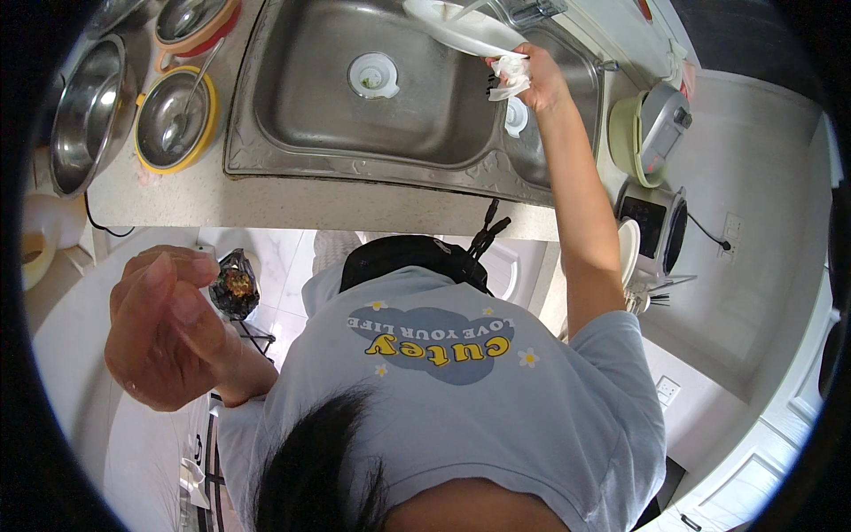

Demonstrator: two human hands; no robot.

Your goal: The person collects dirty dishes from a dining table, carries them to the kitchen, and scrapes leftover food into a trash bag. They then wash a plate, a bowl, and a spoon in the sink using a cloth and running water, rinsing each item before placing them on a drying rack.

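At the sink's far right side, my right hand (546,78) grips the rim of a white plate (459,33). A crumpled wet white cloth or tissue (510,76) is bunched in the same hand, below the rim. Over the plate, a thin stream of water (469,9) falls beside the metal faucet (538,10). My left hand (169,332) is raised close to the camera at the left, away from the sink. Its fingers are loosely curled, with nothing visible between them. Below the plate, the stainless steel sink (306,113) has a white drain strainer (373,75) holding green scraps.
Left of the sink stand a yellow-rimmed steel bowl (176,120) with a spoon, an orange-rimmed bowl (193,23) and a large steel basin (90,116). A black-bagged bin (234,284) is on the floor. A green basin (628,139) and a small appliance (651,223) stand at right.
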